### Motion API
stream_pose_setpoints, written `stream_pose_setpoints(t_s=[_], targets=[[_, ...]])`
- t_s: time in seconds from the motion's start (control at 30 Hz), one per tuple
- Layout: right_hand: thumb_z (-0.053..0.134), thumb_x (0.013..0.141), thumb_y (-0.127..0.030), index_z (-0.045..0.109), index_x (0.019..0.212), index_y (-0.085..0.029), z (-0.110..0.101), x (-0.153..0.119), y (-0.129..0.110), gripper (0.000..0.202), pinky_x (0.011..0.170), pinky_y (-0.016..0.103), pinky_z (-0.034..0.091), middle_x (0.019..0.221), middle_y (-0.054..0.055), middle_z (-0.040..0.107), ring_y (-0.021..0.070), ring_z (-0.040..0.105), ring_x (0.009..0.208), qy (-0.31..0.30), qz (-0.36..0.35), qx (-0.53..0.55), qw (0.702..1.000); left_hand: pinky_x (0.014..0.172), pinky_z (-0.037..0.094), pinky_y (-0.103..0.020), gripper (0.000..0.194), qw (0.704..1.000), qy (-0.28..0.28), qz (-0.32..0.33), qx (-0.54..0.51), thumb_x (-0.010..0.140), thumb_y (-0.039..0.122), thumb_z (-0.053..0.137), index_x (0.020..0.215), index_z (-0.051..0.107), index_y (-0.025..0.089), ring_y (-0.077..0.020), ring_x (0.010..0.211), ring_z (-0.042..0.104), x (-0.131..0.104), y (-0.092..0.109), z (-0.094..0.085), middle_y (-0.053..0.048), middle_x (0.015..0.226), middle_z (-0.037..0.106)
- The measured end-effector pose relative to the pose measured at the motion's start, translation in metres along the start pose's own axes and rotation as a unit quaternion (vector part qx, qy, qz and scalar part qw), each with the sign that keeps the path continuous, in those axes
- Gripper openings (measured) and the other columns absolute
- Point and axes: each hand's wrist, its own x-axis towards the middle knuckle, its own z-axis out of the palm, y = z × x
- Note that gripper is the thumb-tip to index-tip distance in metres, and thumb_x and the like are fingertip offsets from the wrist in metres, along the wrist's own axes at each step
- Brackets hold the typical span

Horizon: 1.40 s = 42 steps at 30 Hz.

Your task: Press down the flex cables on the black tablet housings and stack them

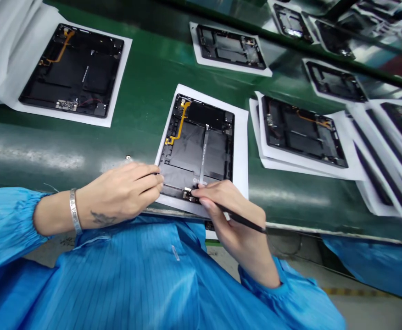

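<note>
A black tablet housing (pixel 187 146) with an orange flex cable (pixel 182 123) and a pale ribbon strip (pixel 204 153) lies on white paper (pixel 241 156) before me. My left hand (pixel 128 190) rests at the housing's lower left edge, fingers bent together; its fingertips are partly hidden, so I cannot make out a grip. Between the thumb and fingers of my right hand (pixel 230 206) is a black pen-like tool (pixel 244 221). Its tip end reaches the small circuit board (pixel 187 193) at the housing's near edge, partly covered by my fingers.
Another housing (pixel 77 73) lies on paper at the upper left, beside stacked white sheets (pixel 11 50). To the right are a housing (pixel 302 130) on paper and a leaning row of papered housings (pixel 387 156). More housings (pixel 230 46) lie beyond. A tiny part (pixel 128 157) sits on the green surface (pixel 146 68).
</note>
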Motion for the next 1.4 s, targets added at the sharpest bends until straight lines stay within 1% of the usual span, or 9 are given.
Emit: stream_pose_setpoints(t_s=[0.43,0.63,0.7,0.8,0.87,0.93,1.07,1.2,1.4], targets=[[0.058,0.094,-0.01,0.064,0.104,-0.015,0.005,-0.008,-0.007,0.012,0.08,0.035,0.054,0.086,0.007,0.068,0.0191,0.061,0.085,-0.036,-0.091,-0.125,0.987,0.07,0.047,-0.033,0.035,0.997,-0.047,0.059,0.033,0.104,0.012,0.035,0.105,0.07,0.008,-0.022,0.086,0.066,0.024,0.002,0.01,-0.012,0.096,0.071],[0.057,0.095,-0.011,0.067,0.104,-0.019,0.005,-0.012,-0.001,0.016,0.078,0.034,0.055,0.088,0.005,0.071,0.0189,0.065,0.085,0.01,-0.065,-0.061,0.996,0.099,0.049,-0.041,0.037,0.99,-0.048,-0.051,-0.123,0.097,0.009,0.04,0.123,0.066,0.014,-0.0249,0.119,0.061,0.017,-0.006,0.009,-0.013,0.12,0.068],[0.055,0.096,-0.011,0.069,0.101,-0.021,0.006,-0.013,0.005,0.018,0.076,0.033,0.055,0.088,0.004,0.072,0.0176,0.067,0.085,0.087,-0.005,0.021,0.996,0.113,0.042,-0.047,0.047,0.946,-0.03,-0.21,-0.245,0.095,0.013,0.044,0.139,0.057,0.02,-0.0266,0.137,0.048,0.021,-0.016,0.005,-0.011,0.145,0.055],[0.055,0.097,-0.016,0.073,0.097,-0.024,0.009,-0.014,0.009,0.019,0.073,0.031,0.055,0.088,0.003,0.072,0.0168,0.067,0.083,0.153,0.055,0.072,0.984,0.114,0.044,-0.047,0.073,0.784,-0.027,-0.447,-0.429,0.092,0.028,0.054,0.159,0.028,0.022,-0.0298,0.145,0.04,0.039,-0.033,-0.004,-0.013,0.165,0.026],[0.055,0.097,-0.02,0.074,0.095,-0.024,0.011,-0.014,0.009,0.019,0.074,0.032,0.055,0.086,0.003,0.073,0.0175,0.067,0.083,0.172,0.064,0.085,0.979,0.107,0.051,-0.044,0.085,0.689,-0.027,-0.519,-0.505,0.09,0.035,0.059,0.162,0.016,0.021,-0.0302,0.144,0.042,0.054,-0.041,-0.008,-0.017,0.167,0.017],[0.056,0.097,-0.022,0.075,0.093,-0.024,0.013,-0.014,0.008,0.02,0.075,0.033,0.056,0.084,0.003,0.073,0.0183,0.067,0.083,0.186,0.06,0.091,0.977,0.094,0.058,-0.041,0.085,0.66,-0.015,-0.541,-0.521,0.092,0.035,0.058,0.162,0.014,0.018,-0.0286,0.136,0.051,0.069,-0.048,-0.006,-0.024,0.164,0.022],[0.055,0.098,-0.022,0.076,0.096,-0.025,0.018,-0.012,0.008,0.021,0.071,0.033,0.056,0.08,0.004,0.071,0.0188,0.066,0.079,0.219,0.037,0.102,0.97,0.071,0.059,-0.032,0.045,0.695,-0.013,-0.532,-0.484,0.096,0.029,0.05,0.136,0.054,0.008,-0.0212,0.092,0.069,0.096,-0.055,0.012,-0.02,0.117,0.068],[0.053,0.097,-0.02,0.075,0.098,-0.025,0.009,-0.013,0.01,0.022,0.072,0.034,0.056,0.082,0.004,0.072,0.0198,0.066,0.081,0.211,-0.012,0.107,0.972,0.059,0.045,-0.023,0.021,0.753,0.005,-0.523,-0.4,0.09,0.023,0.059,0.075,0.065,0.011,-0.0143,0.065,0.058,0.108,-0.068,0.02,-0.003,0.068,0.063],[0.057,0.094,-0.022,0.072,0.098,-0.031,-0.044,-0.015,0.025,0.018,0.068,0.038,0.054,0.086,0.004,0.073,0.0249,0.067,0.083,0.175,-0.062,0.027,0.982,0.077,0.049,-0.025,0.012,0.782,0.077,-0.593,-0.178,0.094,0.018,0.057,0.097,0.066,0.013,-0.016,0.087,0.062,0.058,-0.143,-0.042,-0.002,0.092,0.066]])
